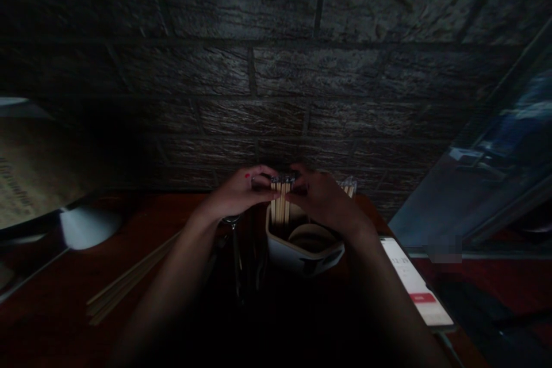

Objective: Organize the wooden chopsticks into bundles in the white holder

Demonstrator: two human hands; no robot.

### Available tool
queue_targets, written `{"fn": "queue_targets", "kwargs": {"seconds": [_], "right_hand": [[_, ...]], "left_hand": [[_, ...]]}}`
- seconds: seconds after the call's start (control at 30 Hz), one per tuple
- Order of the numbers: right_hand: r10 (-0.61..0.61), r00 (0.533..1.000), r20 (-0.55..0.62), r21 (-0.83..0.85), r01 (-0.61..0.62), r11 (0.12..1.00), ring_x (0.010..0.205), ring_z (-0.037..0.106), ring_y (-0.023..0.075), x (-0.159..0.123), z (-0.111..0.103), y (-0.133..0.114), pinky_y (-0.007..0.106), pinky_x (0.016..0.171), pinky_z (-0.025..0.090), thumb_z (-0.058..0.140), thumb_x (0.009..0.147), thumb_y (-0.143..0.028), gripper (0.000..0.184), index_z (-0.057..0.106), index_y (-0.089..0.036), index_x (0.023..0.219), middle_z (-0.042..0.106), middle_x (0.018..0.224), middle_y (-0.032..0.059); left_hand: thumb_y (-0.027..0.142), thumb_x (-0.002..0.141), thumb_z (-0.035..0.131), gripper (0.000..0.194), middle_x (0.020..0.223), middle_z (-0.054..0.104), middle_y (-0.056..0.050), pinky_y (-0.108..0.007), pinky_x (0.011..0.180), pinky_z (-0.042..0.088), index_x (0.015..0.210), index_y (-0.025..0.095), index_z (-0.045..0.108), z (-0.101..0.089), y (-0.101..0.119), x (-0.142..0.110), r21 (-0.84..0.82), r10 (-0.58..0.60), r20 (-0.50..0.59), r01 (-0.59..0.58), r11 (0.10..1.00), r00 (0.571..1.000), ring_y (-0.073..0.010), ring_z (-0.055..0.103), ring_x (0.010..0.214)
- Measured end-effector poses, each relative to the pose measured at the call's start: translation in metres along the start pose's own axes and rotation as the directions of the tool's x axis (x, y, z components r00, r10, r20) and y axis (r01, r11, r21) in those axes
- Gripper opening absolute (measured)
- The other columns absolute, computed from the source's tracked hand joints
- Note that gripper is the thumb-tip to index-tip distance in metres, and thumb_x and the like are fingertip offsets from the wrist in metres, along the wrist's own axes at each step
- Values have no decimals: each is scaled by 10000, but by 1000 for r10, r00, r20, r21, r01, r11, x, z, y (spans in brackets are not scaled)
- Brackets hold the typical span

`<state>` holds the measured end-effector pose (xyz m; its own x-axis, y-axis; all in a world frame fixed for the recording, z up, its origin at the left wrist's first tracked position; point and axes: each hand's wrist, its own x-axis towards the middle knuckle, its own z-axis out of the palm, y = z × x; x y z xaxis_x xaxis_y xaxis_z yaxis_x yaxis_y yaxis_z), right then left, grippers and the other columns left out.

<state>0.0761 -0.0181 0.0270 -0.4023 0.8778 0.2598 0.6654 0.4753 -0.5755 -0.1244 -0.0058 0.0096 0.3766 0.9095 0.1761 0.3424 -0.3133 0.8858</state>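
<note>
A bundle of wooden chopsticks point(281, 207) with clear plastic at its top stands upright in a pale container point(287, 256). My left hand point(239, 192) grips it from the left, thumb and fingers closed about its upper end. From the right, my right hand point(321, 195) holds the same bundle, its fingertips at the plastic. A rounded shape point(314, 236) lies inside the container; it is too dark to name. More plastic-topped sticks point(348, 188) show behind my right hand.
Long thin sticks point(125, 287) lie on the wooden table point(146, 218) at the left. Metal utensils point(236, 253) are beside the container. A lit phone point(414, 282) lies at the right edge. A brick wall point(276, 75) rises behind; a printed tan object point(38, 167) stands far left.
</note>
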Motion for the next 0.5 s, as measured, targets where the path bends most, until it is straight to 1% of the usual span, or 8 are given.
{"fn": "queue_targets", "kwargs": {"seconds": [0.17,0.27,0.37,0.5], "right_hand": [[-2,998,67,-3,2,1000,889,701,234,3,5,3,299,754,463,680,794,-152,662,440,-63,1404,751,964,116],[-3,997,80,2,3,1000,820,695,218,7,9,8,295,725,449,691,783,-168,703,413,-62,1420,749,909,96],[-22,996,85,32,20,999,761,684,193,9,12,12,279,687,435,675,782,-165,643,454,-96,1382,745,866,68],[-46,997,62,30,45,999,731,668,176,10,12,14,265,658,416,671,769,-144,556,519,-121,1304,732,833,50]], "left_hand": [[240,729,742,357,883,737,-38,-316,790,516,1050,148,617,-2,-7,0,2,-29,18,29,1000,999,-188,690,862],[241,734,733,270,902,749,-55,-331,800,529,973,148,649,-3,-10,1,0,-25,36,25,1000,999,-199,700,873],[249,755,718,172,914,753,-70,-343,835,534,886,145,681,-3,-9,2,22,-16,62,15,1000,998,-210,703,900],[254,775,703,155,918,761,-71,-352,855,534,881,141,705,-1,-5,2,24,-6,59,5,1000,998,-216,706,910]]}}
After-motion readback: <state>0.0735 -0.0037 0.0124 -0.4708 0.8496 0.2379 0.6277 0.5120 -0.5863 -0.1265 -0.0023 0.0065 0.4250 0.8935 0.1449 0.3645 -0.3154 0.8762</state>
